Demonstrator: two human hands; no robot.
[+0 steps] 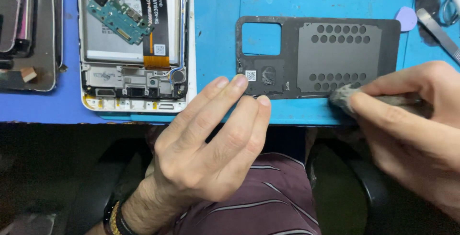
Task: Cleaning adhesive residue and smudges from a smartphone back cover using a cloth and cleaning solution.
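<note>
A blue work mat [297,0] covers the worktop and runs from the left edge of the view to the right; its surface is scuffed, with pale flecks near the far edge. A darker blue strip [43,105] lies along the near edge on the left. Below the near edge everything falls into shadow, where the black arms of a chair [103,177] show faintly. The light is even and bright across the mat.
</note>
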